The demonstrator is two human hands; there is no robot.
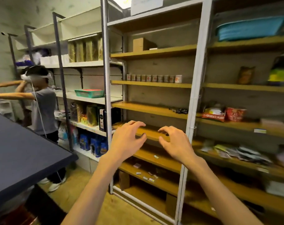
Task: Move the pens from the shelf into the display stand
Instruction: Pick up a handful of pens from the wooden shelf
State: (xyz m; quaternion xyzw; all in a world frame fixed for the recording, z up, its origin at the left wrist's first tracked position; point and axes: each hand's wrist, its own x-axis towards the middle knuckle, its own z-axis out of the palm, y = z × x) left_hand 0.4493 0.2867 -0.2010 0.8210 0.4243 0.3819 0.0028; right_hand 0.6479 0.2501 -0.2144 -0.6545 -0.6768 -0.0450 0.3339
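Observation:
Both my hands are raised in front of a tall rack of wooden shelves. My left hand and my right hand hover side by side with loosely curled fingers, holding nothing, over the front edge of one wooden shelf board. A few dark, thin objects lie at the right end of the shelf above; the blur keeps me from telling whether they are pens. I see no display stand.
A dark blue table fills the lower left. A person in a grey shirt wearing a headset stands at the left by white shelves. Small jars line a higher shelf. Packets and a red cup sit on the right.

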